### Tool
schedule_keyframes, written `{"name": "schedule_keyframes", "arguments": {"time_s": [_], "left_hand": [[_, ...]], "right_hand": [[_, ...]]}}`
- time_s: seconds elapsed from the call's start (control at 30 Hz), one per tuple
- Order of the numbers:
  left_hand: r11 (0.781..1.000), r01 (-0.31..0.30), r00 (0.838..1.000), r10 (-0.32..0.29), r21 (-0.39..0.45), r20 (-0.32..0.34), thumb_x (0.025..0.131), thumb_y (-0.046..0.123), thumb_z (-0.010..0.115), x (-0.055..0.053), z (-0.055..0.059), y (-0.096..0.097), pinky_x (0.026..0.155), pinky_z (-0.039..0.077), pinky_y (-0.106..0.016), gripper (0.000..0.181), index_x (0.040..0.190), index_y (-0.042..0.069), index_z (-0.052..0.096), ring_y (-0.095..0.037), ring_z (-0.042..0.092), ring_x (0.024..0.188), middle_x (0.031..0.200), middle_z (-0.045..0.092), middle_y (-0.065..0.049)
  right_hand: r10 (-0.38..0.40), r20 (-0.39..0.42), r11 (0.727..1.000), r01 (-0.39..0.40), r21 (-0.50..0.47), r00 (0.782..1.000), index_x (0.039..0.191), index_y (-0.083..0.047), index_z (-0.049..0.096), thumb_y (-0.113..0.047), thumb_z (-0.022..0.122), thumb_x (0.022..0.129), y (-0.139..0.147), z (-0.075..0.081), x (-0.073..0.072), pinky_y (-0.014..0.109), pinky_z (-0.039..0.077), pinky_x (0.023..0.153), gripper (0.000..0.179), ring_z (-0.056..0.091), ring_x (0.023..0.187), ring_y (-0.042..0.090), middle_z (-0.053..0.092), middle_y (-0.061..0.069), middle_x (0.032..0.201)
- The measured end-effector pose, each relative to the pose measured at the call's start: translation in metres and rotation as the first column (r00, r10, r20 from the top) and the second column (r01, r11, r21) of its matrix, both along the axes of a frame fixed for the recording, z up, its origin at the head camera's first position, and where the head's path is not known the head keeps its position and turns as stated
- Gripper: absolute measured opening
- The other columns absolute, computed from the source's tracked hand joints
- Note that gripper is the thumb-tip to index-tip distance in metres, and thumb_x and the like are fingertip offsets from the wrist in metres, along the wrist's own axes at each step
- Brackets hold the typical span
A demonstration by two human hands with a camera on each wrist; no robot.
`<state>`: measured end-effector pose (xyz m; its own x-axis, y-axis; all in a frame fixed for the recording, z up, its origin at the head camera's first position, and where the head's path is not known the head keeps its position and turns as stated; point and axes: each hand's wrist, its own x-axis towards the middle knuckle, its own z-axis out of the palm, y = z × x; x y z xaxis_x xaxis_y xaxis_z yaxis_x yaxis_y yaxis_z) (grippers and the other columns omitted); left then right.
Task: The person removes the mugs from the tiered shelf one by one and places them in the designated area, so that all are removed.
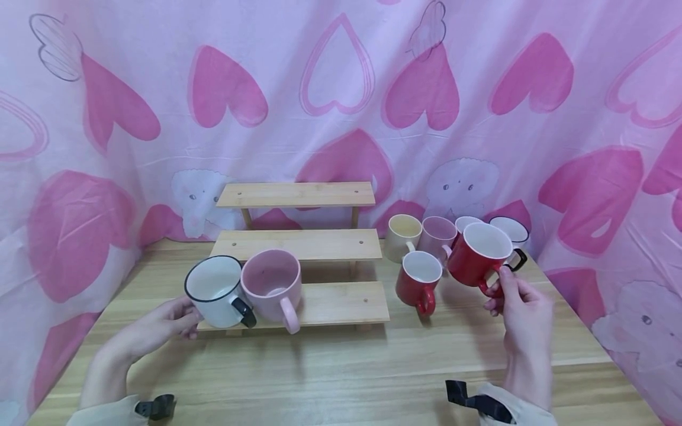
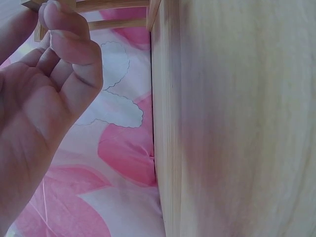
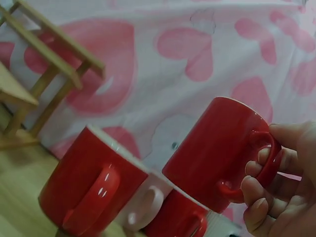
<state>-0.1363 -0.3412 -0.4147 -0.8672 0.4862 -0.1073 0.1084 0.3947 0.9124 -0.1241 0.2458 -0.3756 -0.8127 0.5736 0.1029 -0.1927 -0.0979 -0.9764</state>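
My right hand (image 1: 524,307) grips a red mug (image 1: 476,257) by its handle, raised above the table; the right wrist view shows fingers curled through the handle of the red mug (image 3: 217,153). A second red mug (image 1: 412,287) stands on the table to its left. My left hand (image 1: 154,328) pinches the left end of the three-step wooden rack (image 1: 341,305) at its lowest shelf. In the left wrist view, the shelf's corner (image 2: 32,4) shows between thumb and fingertips. On that shelf sit a white mug with black rim (image 1: 215,296) and a pink mug (image 1: 272,284).
Behind the red mugs stand a cream mug (image 1: 401,242), a pink mug (image 1: 434,239), a partly hidden mug (image 1: 465,222) and a black-rimmed white mug (image 1: 514,231). Above are the rack's middle shelf (image 1: 298,244) and top shelf (image 1: 298,194). A heart-patterned curtain (image 1: 341,154) hangs behind the table.
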Motion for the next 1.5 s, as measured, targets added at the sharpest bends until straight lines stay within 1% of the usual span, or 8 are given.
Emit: {"name": "schedule_keyframes", "arguments": {"time_s": [0.17, 0.37, 0.63, 0.87, 1.03, 1.17, 1.33, 1.5], "left_hand": [[1.000, -0.012, 1.000, 0.012, -0.008, 0.000, 0.105, 0.012, 0.044, 0.001, 0.000, 0.000, 0.075, 0.051, -0.029, 0.035, 0.128, -0.014, 0.042, -0.023, 0.059, 0.085, 0.102, 0.052, -0.013], [0.999, -0.027, 0.999, 0.027, -0.018, 0.017, 0.105, 0.015, 0.045, 0.001, 0.000, 0.002, 0.074, 0.051, -0.029, 0.034, 0.125, -0.012, 0.044, -0.020, 0.058, 0.083, 0.097, 0.051, -0.013], [0.999, -0.027, 0.999, 0.028, -0.036, 0.023, 0.105, 0.017, 0.046, 0.001, 0.002, 0.000, 0.074, 0.050, -0.030, 0.032, 0.121, -0.011, 0.045, -0.020, 0.056, 0.081, 0.090, 0.048, -0.011], [1.000, -0.008, 1.000, 0.008, -0.027, 0.002, 0.105, 0.015, 0.045, 0.000, 0.000, 0.001, 0.074, 0.051, -0.030, 0.032, 0.122, -0.012, 0.044, -0.019, 0.057, 0.081, 0.090, 0.049, -0.012], [0.999, -0.025, 0.999, 0.026, -0.042, 0.019, 0.105, 0.017, 0.046, 0.001, 0.002, 0.001, 0.072, 0.050, -0.030, 0.032, 0.121, -0.011, 0.044, -0.020, 0.056, 0.079, 0.090, 0.048, -0.012], [0.999, -0.015, 1.000, 0.016, -0.032, 0.026, 0.105, 0.016, 0.046, 0.000, 0.002, 0.001, 0.072, 0.050, -0.030, 0.031, 0.121, -0.010, 0.044, -0.020, 0.056, 0.078, 0.087, 0.048, -0.010], [1.000, -0.003, 1.000, 0.004, -0.018, 0.028, 0.105, 0.013, 0.043, -0.001, 0.002, 0.000, 0.073, 0.051, -0.030, 0.032, 0.125, -0.013, 0.042, -0.020, 0.057, 0.081, 0.089, 0.048, -0.009], [1.000, -0.008, 1.000, 0.009, -0.025, 0.029, 0.106, 0.013, 0.043, -0.001, 0.002, 0.001, 0.074, 0.051, -0.030, 0.035, 0.128, -0.013, 0.040, -0.020, 0.057, 0.083, 0.093, 0.048, -0.011]], "right_hand": [[0.019, 0.066, 1.000, -0.018, -0.013, 0.998, 0.075, -0.002, 0.071, -0.025, 0.067, 0.094, 0.007, -0.016, -0.008, 0.021, 0.044, 0.042, 0.030, 0.054, 0.043, 0.015, 0.060, 0.005, 0.064], [0.059, 0.138, 0.998, -0.058, -0.016, 0.989, 0.070, -0.005, 0.069, -0.028, 0.066, 0.095, 0.013, -0.033, -0.013, 0.021, 0.043, 0.043, 0.034, 0.053, 0.045, 0.013, 0.060, 0.003, 0.064], [0.120, 0.233, 0.993, -0.116, -0.030, 0.965, 0.075, -0.001, 0.070, -0.031, 0.064, 0.096, 0.018, -0.054, -0.012, 0.024, 0.049, 0.047, 0.037, 0.060, 0.048, 0.016, 0.063, 0.002, 0.067], [0.195, 0.292, 0.980, -0.175, -0.091, 0.937, 0.086, 0.001, 0.071, -0.039, 0.064, 0.094, 0.022, -0.059, -0.010, 0.026, 0.052, 0.055, 0.042, 0.061, 0.055, 0.018, 0.064, 0.004, 0.075], [0.260, 0.309, 0.964, -0.230, -0.130, 0.915, 0.094, 0.001, 0.071, -0.041, 0.064, 0.093, 0.023, -0.065, -0.009, 0.027, 0.052, 0.056, 0.043, 0.062, 0.057, 0.019, 0.064, 0.004, 0.078], [0.265, 0.338, 0.964, -0.241, -0.112, 0.903, 0.098, 0.002, 0.069, -0.042, 0.063, 0.094, 0.023, -0.068, -0.009, 0.026, 0.053, 0.058, 0.045, 0.062, 0.059, 0.018, 0.064, 0.004, 0.079], [0.243, 0.379, 0.970, -0.223, -0.096, 0.893, 0.097, 0.000, 0.070, -0.045, 0.061, 0.094, 0.023, -0.067, -0.010, 0.025, 0.051, 0.058, 0.045, 0.061, 0.060, 0.018, 0.064, 0.003, 0.080], [0.244, 0.367, 0.970, -0.232, -0.077, 0.898, 0.092, 0.002, 0.069, -0.042, 0.061, 0.095, 0.022, -0.068, -0.010, 0.025, 0.051, 0.056, 0.045, 0.061, 0.059, 0.017, 0.065, 0.004, 0.078]]}}
